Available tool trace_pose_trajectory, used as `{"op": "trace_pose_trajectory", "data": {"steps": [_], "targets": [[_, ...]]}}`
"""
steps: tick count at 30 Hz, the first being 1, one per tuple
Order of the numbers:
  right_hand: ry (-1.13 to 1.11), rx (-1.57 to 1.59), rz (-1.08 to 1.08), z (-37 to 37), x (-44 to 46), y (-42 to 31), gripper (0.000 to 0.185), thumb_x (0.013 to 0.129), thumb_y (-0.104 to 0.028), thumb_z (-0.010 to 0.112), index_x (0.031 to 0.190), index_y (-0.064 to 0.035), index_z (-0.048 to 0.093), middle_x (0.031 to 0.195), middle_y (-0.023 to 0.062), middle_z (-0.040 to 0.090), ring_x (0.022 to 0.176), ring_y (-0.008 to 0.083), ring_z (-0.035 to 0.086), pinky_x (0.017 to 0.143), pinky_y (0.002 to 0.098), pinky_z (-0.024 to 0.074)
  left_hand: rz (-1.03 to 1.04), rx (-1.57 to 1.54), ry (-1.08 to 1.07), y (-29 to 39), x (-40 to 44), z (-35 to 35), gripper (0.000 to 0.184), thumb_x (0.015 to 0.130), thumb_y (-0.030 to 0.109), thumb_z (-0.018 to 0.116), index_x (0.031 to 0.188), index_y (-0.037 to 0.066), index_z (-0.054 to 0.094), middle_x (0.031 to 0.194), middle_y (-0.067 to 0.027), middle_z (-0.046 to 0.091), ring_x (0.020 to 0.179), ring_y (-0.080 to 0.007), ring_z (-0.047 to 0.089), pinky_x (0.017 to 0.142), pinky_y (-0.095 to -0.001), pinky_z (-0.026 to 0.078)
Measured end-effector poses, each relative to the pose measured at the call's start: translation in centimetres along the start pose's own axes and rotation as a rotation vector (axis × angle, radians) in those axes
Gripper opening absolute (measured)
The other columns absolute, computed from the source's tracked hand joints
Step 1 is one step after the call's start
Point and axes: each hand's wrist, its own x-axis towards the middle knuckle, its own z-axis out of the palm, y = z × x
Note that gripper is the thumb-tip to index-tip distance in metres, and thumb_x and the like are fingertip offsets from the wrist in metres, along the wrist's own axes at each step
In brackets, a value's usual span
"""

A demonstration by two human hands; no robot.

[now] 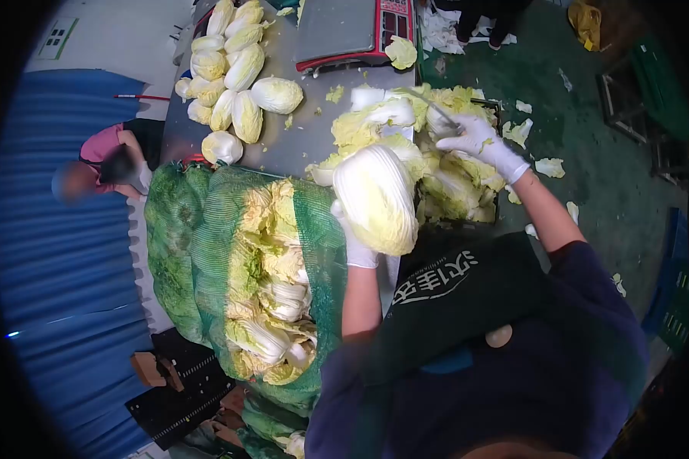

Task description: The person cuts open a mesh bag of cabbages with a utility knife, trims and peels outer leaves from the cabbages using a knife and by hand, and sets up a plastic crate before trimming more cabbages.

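A large trimmed napa cabbage rests in my gloved left hand, which is closed around its left side and underside. The thumb and most fingers are hidden behind the cabbage. My gloved right hand grips a knife, its blade pointing up and left over the leaf pile. Loose outer cabbage leaves lie heaped in a dark crate below my right hand. An open green mesh sack of untrimmed cabbages stands just left of my left hand.
Several trimmed cabbages lie on the metal table beside a red-edged scale. Leaf scraps litter the green floor. Another person is at the left by a blue curtain; someone's legs show at top.
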Motion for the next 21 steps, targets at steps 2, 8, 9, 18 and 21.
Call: {"op": "trace_pose_trajectory", "data": {"steps": [2,8,9,18,21], "targets": [[-0.273,0.397,0.141,3.2,-0.9,-1.7,0.053,0.079,-0.028,0.070,0.122,-0.0024,0.055,0.104,0.0011,0.061,0.089,0.0102,0.056,0.081,0.0262,0.0461,0.077,-0.004,0.082,-0.1,0.2,1.4,0.076,0.070,0.047,0.061,0.130,0.003,0.045,0.127,-0.0176,0.052,0.112,-0.0342,0.053,0.095,-0.0471,0.046],[-0.292,0.644,0.078,6.0,-1.5,-4.6,0.056,0.071,-0.021,0.078,0.120,-0.0033,0.057,0.093,-0.0004,0.063,0.077,0.0067,0.055,0.063,0.0220,0.0442,-0.026,0.206,-0.253,2.3,-0.1,3.7,0.073,0.073,0.035,0.064,0.131,-0.001,0.041,0.122,-0.0172,0.054,0.111,-0.0293,0.055,0.096,-0.0393,0.046],[-0.273,0.634,0.066,5.9,-1.5,-4.5,0.056,0.069,-0.020,0.080,0.119,-0.0039,0.058,0.090,-0.0013,0.063,0.073,0.0061,0.055,0.058,0.0214,0.0443,0.033,0.300,-0.213,2.0,-0.7,4.4,0.075,0.071,0.032,0.067,0.132,-0.002,0.039,0.122,-0.0170,0.053,0.111,-0.0287,0.055,0.096,-0.0384,0.046],[-0.514,0.451,0.389,4.3,-2.5,-5.8,0.039,0.065,-0.017,0.080,0.099,-0.0052,0.064,0.070,-0.0027,0.058,0.054,0.0046,0.048,0.045,0.0209,0.0362,0.222,0.623,-0.228,2.2,-1.8,4.0,0.080,0.069,0.028,0.075,0.132,-0.003,0.037,0.121,-0.0148,0.052,0.110,-0.0239,0.055,0.093,-0.0351,0.048],[-0.407,0.521,0.310,4.4,-3.1,-7.0,0.032,0.065,-0.015,0.080,0.092,-0.0055,0.064,0.063,-0.0030,0.055,0.049,0.0041,0.045,0.043,0.0218,0.0338,0.277,0.669,-0.196,2.3,-1.6,3.6,0.079,0.068,0.025,0.075,0.131,-0.003,0.038,0.121,-0.0141,0.053,0.109,-0.0231,0.056,0.092,-0.0342,0.048]]}}
